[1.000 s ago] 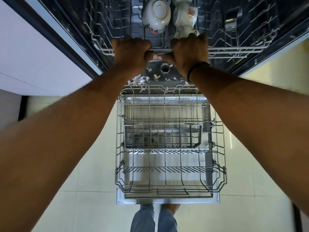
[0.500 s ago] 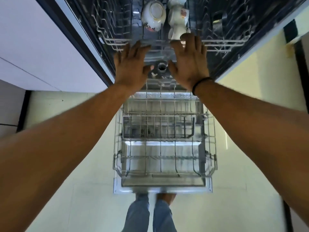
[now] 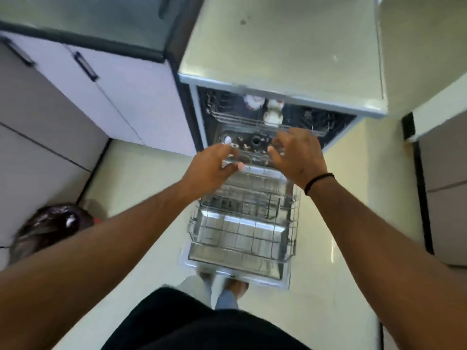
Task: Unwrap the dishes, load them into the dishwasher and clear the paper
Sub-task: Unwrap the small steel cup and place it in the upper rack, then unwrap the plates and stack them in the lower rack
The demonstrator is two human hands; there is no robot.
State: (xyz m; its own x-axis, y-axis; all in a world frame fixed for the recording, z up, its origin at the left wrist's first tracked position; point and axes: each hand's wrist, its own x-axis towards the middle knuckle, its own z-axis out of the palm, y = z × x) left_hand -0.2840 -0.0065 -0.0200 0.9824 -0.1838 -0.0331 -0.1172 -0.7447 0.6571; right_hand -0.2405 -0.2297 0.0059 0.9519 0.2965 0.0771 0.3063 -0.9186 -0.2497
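Pale kitchen floor (image 3: pixel 141 170) surrounds the dishwasher (image 3: pixel 283 59), whose upper rack (image 3: pixel 240 120), now pushed inside with two dishes (image 3: pixel 273 114), leaves both hands (image 3: pixel 212 170) (image 3: pixel 295 157) loosely open, empty, above the bare lower rack (image 3: pixel 242 228).

Motion blur is smearing the white dishes (image 3: pixel 273 109) in the upper rack (image 3: pixel 242 120); perhaps cups. The lower rack (image 3: pixel 242 223) is lying partly behind both forearms.
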